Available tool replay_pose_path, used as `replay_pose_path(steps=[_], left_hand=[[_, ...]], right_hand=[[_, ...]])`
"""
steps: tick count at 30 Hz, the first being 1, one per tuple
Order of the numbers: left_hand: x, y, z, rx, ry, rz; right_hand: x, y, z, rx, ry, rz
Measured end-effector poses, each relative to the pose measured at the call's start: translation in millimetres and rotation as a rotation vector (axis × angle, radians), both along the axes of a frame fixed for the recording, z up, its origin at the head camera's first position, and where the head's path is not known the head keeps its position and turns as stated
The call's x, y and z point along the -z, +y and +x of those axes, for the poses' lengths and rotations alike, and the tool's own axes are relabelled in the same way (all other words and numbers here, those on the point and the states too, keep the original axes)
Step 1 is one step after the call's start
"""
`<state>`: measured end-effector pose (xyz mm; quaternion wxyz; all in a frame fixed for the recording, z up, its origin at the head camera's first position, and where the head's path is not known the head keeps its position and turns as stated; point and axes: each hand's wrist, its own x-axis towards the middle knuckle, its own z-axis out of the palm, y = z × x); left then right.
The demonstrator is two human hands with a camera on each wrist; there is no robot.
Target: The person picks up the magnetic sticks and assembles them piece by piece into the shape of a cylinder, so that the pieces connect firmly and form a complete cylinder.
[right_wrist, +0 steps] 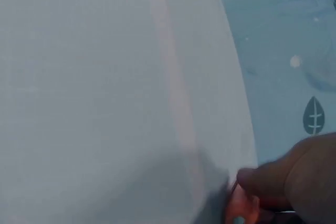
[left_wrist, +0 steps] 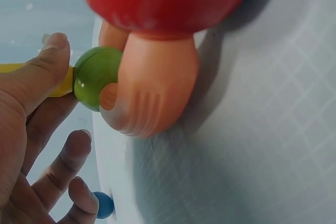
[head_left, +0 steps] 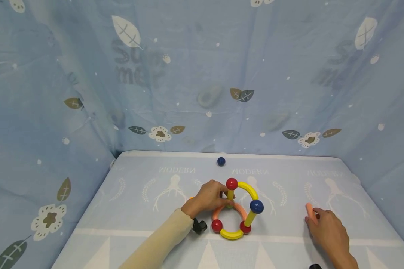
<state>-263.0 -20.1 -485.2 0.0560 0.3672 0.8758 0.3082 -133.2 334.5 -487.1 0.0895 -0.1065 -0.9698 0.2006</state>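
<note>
My left hand (head_left: 208, 196) pinches an upright yellow rod (head_left: 230, 194) of a toy structure, just above a green ball (left_wrist: 94, 74). The structure's base is a ring of orange curved pieces (head_left: 240, 211), a yellow curved piece (head_left: 231, 235) and red balls (head_left: 217, 225). Above it, a yellow arc (head_left: 249, 189) joins a red ball (head_left: 232, 183) to a blue ball (head_left: 257, 206), which tops a second yellow rod (head_left: 250, 219). Off to the right, my right hand (head_left: 330, 229) holds a loose orange curved piece (head_left: 311, 213) between thumb and fingers.
A loose dark blue ball (head_left: 221, 161) lies near the table's back edge. Beside the left wrist is a black object (head_left: 199, 226), and part of another black object (head_left: 315, 266) shows at the bottom right. Patterned blue cloth (head_left: 195, 74) hangs behind and beside the table (head_left: 121, 209).
</note>
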Motion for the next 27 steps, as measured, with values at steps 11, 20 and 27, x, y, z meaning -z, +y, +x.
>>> replay_pose_path(steps=[11,20,27], left_hand=[[0.1,0.8,3.9,-0.028,0.004,-0.016],[0.8,-0.5,4.6,-0.052,0.041,-0.033],[-0.3,0.0,5.0,-0.055,0.045,-0.038]], right_hand=[[0.7,-23.9,9.5,-0.067,0.170,-0.174],[-41.7,-79.5,27.7,-0.229,0.526,-0.567],[-58.0,-129.2,48.2,-0.395,0.518,-0.537]])
